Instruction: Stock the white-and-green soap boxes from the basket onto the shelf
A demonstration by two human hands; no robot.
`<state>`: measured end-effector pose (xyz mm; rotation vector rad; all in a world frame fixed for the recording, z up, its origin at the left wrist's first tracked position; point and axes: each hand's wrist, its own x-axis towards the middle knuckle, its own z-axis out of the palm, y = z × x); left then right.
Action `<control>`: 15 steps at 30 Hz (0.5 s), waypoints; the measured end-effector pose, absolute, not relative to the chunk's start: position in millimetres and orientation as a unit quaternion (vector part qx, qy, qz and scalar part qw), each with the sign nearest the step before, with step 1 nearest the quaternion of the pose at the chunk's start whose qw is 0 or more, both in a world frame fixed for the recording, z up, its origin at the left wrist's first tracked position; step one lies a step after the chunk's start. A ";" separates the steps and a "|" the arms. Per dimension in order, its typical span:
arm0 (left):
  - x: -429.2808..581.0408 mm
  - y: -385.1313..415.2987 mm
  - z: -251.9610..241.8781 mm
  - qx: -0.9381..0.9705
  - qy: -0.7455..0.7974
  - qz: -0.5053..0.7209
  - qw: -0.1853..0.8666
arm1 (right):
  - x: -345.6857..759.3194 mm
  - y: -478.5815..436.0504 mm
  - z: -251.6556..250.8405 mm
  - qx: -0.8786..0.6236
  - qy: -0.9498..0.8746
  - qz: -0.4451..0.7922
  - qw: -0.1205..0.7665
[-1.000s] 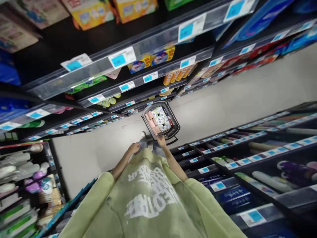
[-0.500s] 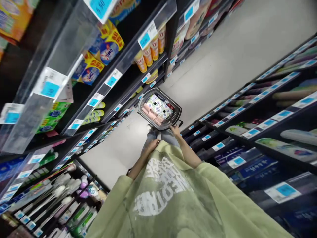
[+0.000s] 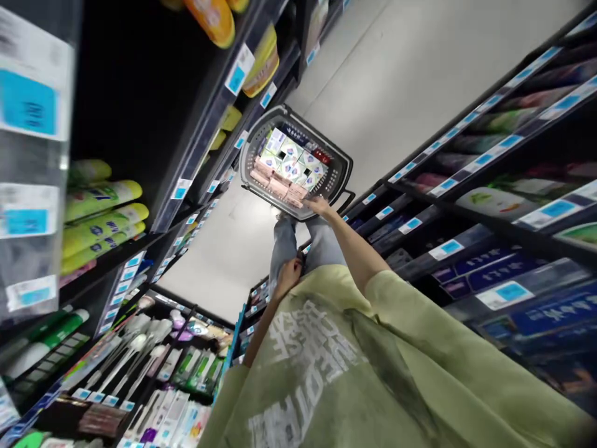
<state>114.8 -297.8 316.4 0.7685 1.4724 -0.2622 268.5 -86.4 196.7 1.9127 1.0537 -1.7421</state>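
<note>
Basket: The black basket (image 3: 332, 180) is seen in front of the legs, between two rows of shelves, nearer to the left one. Whether it is lifted or set down cannot be told.
In the basket: White packs (image 3: 291, 168) with green and blue marks are set in the middle. Pink packs (image 3: 275, 185) are lined up along the near side. A red thing (image 3: 321, 155) and a dark blue pack (image 3: 298, 135) are seen at the far side.
Right hand: The right hand (image 3: 318, 205) is laid at the near rim, by the pink packs, with fingers bent. Whether the rim is gripped cannot be told.
Left hand: The left hand (image 3: 291, 272) is curled near the top of the jeans (image 3: 321, 242), apart from the basket. Whether anything is held cannot be told.
What is new: The basket is seen bigger and higher than half a second ago. The right hand has been moved from the handle corner toward the pink packs. The OMO packs are now out of sight.
Words: Big white letters are printed on the green shirt (image 3: 336, 398); NEOT can be made out. The price tags (image 3: 28, 102) are too blurred to be read.
Left shelf: Yellow bottles (image 3: 102, 227) are stacked on the left shelf (image 3: 209, 127).
Right shelf: Blue packs (image 3: 555, 311) are kept low down.
</note>
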 end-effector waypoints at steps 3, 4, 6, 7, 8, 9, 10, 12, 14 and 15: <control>112.5 -303.7 305.4 0.331 0.653 -0.103 0.673 | 256.4 -91.5 154.5 0.667 0.369 -0.622 0.178; 114.0 -304.4 301.0 0.327 0.653 -0.100 0.675 | 252.5 -94.0 141.7 0.667 0.367 -0.623 0.177; 121.6 -306.4 291.3 0.318 0.654 -0.097 0.680 | 245.0 -101.2 117.5 0.674 0.359 -0.622 0.175; 127.6 -308.6 286.2 0.312 0.655 -0.097 0.682 | 241.5 -105.7 106.1 0.679 0.352 -0.620 0.175; 134.8 -312.0 281.1 0.306 0.654 -0.098 0.685 | 237.9 -110.7 95.0 0.686 0.345 -0.616 0.176; 142.7 -316.7 276.2 0.300 0.654 -0.102 0.687 | 234.3 -115.7 84.2 0.695 0.336 -0.610 0.179; 150.8 -322.5 271.7 0.295 0.653 -0.108 0.689 | 230.5 -120.6 73.7 0.705 0.327 -0.602 0.184; 165.0 -336.4 263.6 0.285 0.648 -0.120 0.696 | 222.2 -129.1 53.8 0.725 0.307 -0.584 0.197; 173.8 -350.8 256.5 0.276 0.638 -0.128 0.708 | 212.7 -135.0 36.1 0.740 0.290 -0.571 0.207; 175.7 -357.3 253.1 0.275 0.633 -0.132 0.711 | 207.5 -137.1 28.3 0.745 0.279 -0.567 0.212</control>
